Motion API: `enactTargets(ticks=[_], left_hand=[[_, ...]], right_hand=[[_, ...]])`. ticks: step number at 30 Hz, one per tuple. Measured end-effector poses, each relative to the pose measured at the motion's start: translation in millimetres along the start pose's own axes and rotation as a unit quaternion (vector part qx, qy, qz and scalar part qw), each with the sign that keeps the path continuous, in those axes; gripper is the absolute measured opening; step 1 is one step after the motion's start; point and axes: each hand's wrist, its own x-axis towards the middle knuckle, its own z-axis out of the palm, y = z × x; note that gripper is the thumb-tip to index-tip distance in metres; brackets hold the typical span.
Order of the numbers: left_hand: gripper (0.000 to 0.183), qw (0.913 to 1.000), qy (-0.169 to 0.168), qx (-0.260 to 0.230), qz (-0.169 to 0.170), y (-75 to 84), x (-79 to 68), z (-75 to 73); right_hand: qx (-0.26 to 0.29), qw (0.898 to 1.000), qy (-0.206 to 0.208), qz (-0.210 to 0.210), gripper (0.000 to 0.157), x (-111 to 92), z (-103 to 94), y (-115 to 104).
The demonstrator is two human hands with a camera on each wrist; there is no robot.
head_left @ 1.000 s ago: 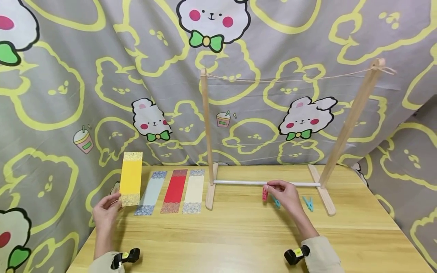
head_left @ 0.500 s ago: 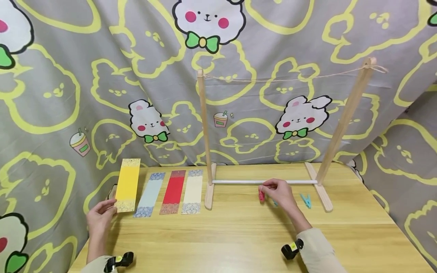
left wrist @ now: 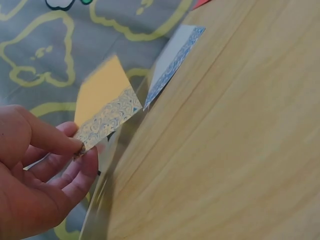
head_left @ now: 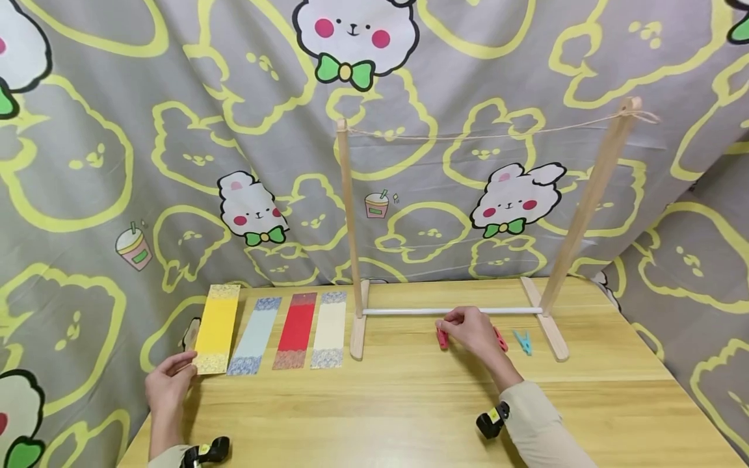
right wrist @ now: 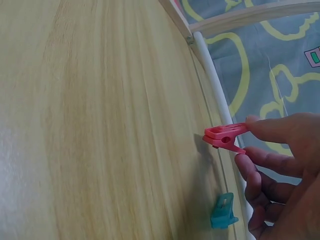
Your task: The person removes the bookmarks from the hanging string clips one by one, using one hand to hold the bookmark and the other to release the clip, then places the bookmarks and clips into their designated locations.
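Note:
My left hand (head_left: pixel 170 383) pinches the lower left corner of a yellow paper card (head_left: pixel 216 328) with patterned ends. In the left wrist view, the thumb presses on the card's patterned band (left wrist: pixel 110 120). Just right of it lie a light blue card (head_left: pixel 254 338), a red card (head_left: pixel 296 328) and a cream card (head_left: pixel 329 330). My right hand (head_left: pixel 476 335) pinches a pinkish-red clothespin (right wrist: pixel 225 136) by its handle ends, its nose pointing away from the fingers. A teal clothespin (right wrist: pixel 223 212) lies below that hand, hidden behind it in the head view.
A wooden stand with a left post (head_left: pixel 351 221), a right post (head_left: pixel 591 208) and a white rod (head_left: pixel 404 311) stands at the table's back. String (head_left: pixel 486 137) spans its tops. Another red clothespin (head_left: pixel 500 338) and a teal clothespin (head_left: pixel 523 342) lie right. A patterned curtain (head_left: pixel 304 149) hangs behind.
The left hand has lowered the yellow card toward the table beside the light blue card. The right hand has moved slightly left with its clothespin, and another red clothespin now shows behind it.

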Motion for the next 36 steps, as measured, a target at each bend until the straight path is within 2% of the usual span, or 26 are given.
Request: enactTargets(ticks=[6,15,22,29,36], left_hand=[[0.021,0.9994,-0.005,0.029,0.016,-1.4,0.9,-1.0],[0.021,0.9991,-0.023,0.035,-0.007,-4.9,1.7,-1.3],[0.024,0.9974,-0.041,0.058,0.010,-0.9,0.3,2.2],[0.030,0.9926,-0.052,0.109,0.010,4.4,0.4,-2.9],[0.037,0.9868,-0.077,0.142,0.012,8.1,-0.6,-2.9]], right_hand=[[-0.035,0.999,-0.011,0.004,0.021,4.3,5.6,1.3],[-0.072,0.997,-0.014,-0.011,0.021,7.3,11.9,2.1],[-0.087,0.996,-0.015,-0.021,0.020,6.7,16.6,3.5],[-0.124,0.992,-0.004,-0.033,0.028,5.8,17.9,0.8],[-0.121,0.992,0.010,-0.037,0.025,1.3,14.2,2.7]])
